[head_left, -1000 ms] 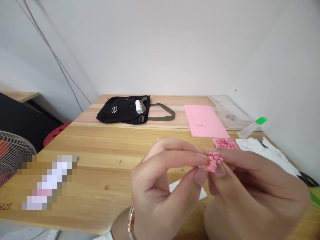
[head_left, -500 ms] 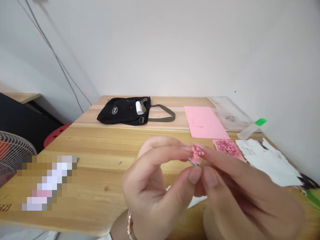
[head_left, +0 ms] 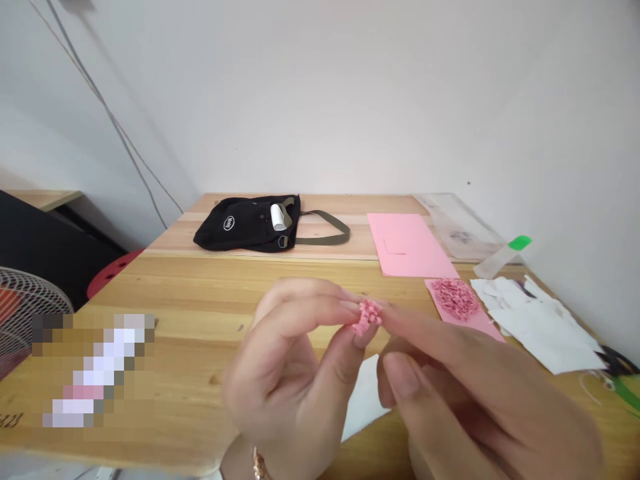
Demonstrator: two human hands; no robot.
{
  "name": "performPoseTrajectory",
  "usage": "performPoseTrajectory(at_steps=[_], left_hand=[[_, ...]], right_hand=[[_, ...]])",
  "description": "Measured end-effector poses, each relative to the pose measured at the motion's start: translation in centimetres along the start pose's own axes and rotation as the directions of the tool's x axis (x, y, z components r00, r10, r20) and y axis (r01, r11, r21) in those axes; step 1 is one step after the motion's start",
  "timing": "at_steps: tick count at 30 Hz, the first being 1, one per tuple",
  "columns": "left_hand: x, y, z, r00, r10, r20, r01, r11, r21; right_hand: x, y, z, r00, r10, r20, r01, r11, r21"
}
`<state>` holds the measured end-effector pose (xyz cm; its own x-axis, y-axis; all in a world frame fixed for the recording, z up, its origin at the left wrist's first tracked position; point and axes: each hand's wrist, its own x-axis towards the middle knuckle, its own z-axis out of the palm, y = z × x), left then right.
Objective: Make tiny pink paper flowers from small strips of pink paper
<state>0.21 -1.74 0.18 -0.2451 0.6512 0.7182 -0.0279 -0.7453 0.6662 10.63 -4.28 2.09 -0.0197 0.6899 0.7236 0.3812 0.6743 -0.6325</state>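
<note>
My left hand (head_left: 295, 373) pinches a small pink flower-like cluster (head_left: 369, 315) between its thumb and fingertips, held up above the table. The cluster has a knobbly, fringed top; its underside is hidden by my thumb. From the right, my right hand (head_left: 480, 387) reaches in, the index fingertip touching the cluster's edge. Its thumb stands apart below, and nothing shows between that thumb and index finger. Under the hands lies a white piece of paper (head_left: 367, 400), partly covered.
On the wooden table (head_left: 200, 320) are a black bag (head_left: 245, 223), a pink sheet (head_left: 413, 247), a smaller pink sheet with a pile of pink bits (head_left: 455, 299), white papers (head_left: 550, 333), a green-ended clear strip (head_left: 503, 257) and dark-handled scissors (head_left: 620, 363). A fan (head_left: 35, 300) stands left.
Both hands have shifted slightly left with the pink cluster, which is tilted more toward me. My right thumb has come away from the left thumb; the thin bluish strand is out of sight.
</note>
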Motion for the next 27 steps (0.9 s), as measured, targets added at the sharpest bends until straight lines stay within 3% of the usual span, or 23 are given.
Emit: performPoseTrajectory(at_steps=[3,6,9,15,21,27], left_hand=[[-0.1,0.0,0.1,0.999,0.015,0.032,-0.014,1.000,-0.020],[-0.2,0.2,0.0,0.998,-0.057,0.038,0.059,0.997,-0.040],[-0.3,0.2,-0.1,0.982,-0.153,0.109,0.164,0.981,-0.100],[-0.4,0.0,-0.3,0.920,-0.304,0.248,0.354,0.915,-0.194],[-0.2,-0.2,-0.2,0.868,-0.350,0.352,0.453,0.847,-0.276],[-0.2,-0.2,-0.1,0.862,-0.358,0.360,0.459,0.852,-0.252]], right_hand=[[0.3,0.2,-0.2,0.996,-0.065,-0.063,0.065,0.998,-0.007],[0.1,0.8,-1.1,0.994,-0.086,0.064,0.088,0.996,-0.029],[-0.1,1.1,-1.4,0.988,0.011,0.151,-0.006,0.999,-0.033],[0.1,0.4,-0.4,0.983,0.160,-0.091,-0.163,0.986,-0.022],[-0.1,0.8,-0.8,0.986,0.164,-0.030,-0.163,0.986,0.036],[-0.5,1.1,-0.9,0.971,0.226,-0.078,-0.224,0.974,0.041]])
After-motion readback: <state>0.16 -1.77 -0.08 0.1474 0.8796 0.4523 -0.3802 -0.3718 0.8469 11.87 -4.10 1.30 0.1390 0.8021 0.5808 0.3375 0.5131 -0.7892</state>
